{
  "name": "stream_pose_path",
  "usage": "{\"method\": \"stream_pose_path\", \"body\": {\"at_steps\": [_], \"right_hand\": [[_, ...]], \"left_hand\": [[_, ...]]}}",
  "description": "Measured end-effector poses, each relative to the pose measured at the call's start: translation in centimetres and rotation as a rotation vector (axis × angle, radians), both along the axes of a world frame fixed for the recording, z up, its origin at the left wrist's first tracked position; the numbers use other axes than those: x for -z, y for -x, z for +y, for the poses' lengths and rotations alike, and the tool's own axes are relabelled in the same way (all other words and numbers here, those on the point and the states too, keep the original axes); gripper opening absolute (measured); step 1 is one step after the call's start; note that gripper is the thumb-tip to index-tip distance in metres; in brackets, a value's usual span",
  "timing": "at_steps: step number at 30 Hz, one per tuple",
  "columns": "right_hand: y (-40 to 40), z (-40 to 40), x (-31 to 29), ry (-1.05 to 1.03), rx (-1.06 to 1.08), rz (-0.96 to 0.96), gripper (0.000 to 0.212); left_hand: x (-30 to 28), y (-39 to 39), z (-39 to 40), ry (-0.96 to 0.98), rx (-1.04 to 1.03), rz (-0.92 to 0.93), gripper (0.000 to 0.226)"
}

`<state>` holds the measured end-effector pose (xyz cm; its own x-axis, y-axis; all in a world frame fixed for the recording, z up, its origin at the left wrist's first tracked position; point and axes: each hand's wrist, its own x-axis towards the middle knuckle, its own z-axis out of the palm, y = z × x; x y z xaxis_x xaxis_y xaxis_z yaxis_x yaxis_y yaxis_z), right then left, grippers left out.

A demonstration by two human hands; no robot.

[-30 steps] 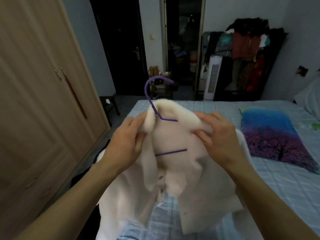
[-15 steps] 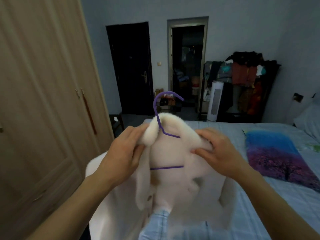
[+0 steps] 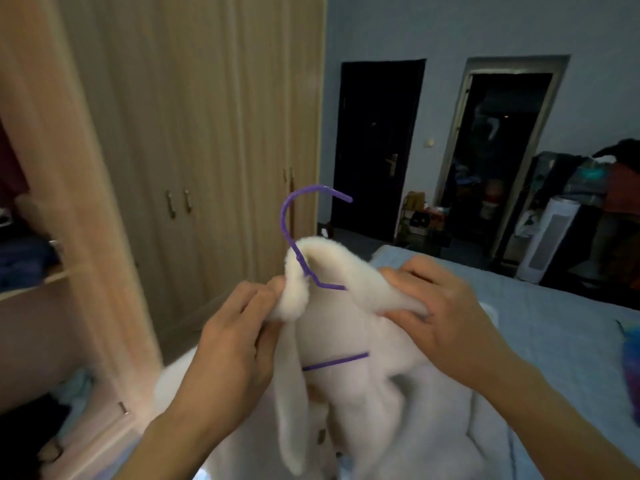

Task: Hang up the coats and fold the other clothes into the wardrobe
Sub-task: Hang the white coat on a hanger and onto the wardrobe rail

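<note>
Inspection of the head view found the task at its hanging step, with a white fleecy coat (image 3: 349,403) already threaded onto a purple hanger (image 3: 304,233). The coat was held up in mid-air at centre frame, above the near edge of the bed (image 3: 554,327), its body drooping towards the floor. The left hand (image 3: 239,341) pinched the bunched collar on the left side, just below the hanger's neck; the right hand (image 3: 446,313) gripped the fleece over the right shoulder, fingers curled into the cloth. Neither hand held the hanger itself, so far as could be seen. The hook stood upright and clear of the fabric, its open end pointing right, and a short run of the lower bar showed across the chest of the coat. The wardrobe (image 3: 194,140) stood to the left, its far doors closed and its near-left section open, with a shelf (image 3: 31,282) carrying dark folded items. No rail was visible in that opening. In this inspector's judgement, the next move called for carrying the coat left into the open section and setting the hook over a rail, which probably required one hand to shift to the hook. No brand, label or legible writing was found on any item.
</note>
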<state>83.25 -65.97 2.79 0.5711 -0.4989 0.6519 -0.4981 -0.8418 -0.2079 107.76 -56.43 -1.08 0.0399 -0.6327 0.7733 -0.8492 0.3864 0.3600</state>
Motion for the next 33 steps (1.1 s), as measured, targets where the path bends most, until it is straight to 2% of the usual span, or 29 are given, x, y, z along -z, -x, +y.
{"method": "stream_pose_path", "body": {"at_steps": [8, 13, 17, 25, 33], "right_hand": [[-10.6, 2.7, 2.2, -0.05, -0.14, -0.064, 0.034], [-16.9, 1.5, 4.5, -0.127, -0.293, -0.038, 0.034], [-22.0, -0.5, 5.4, -0.172, -0.412, -0.112, 0.028], [-33.1, -4.0, 2.9, -0.235, -0.696, -0.284, 0.027], [-45.0, -2.7, 1.0, -0.284, -0.937, -0.361, 0.035]], "left_hand": [[1.0, -6.8, 5.6, -0.053, -0.163, 0.042, 0.039], [2.2, -10.9, 7.1, -0.093, -0.285, 0.039, 0.04], [1.9, -14.9, 7.4, -0.181, -0.418, -0.005, 0.04], [-1.3, -22.7, 10.2, -0.207, -0.691, -0.05, 0.049], [-1.6, -30.2, 16.2, -0.122, -0.898, 0.049, 0.047]]}}
